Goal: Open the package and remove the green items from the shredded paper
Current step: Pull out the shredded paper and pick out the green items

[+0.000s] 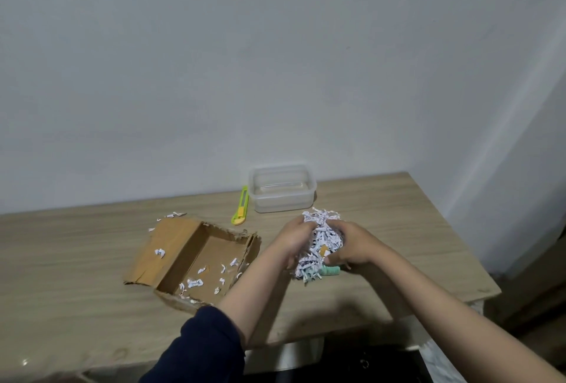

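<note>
Both hands, left hand (292, 237) and right hand (352, 245), clasp the white shredded-paper clump (318, 248) right of the opened brown cardboard box (196, 260); next, likely, extract the pale green cylindrical item (330, 271) protruding beneath.

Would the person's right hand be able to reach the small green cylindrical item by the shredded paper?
Probably yes: the green item lies exposed on the table just below the right hand, though that hand is gripping the shredded paper clump.
</note>
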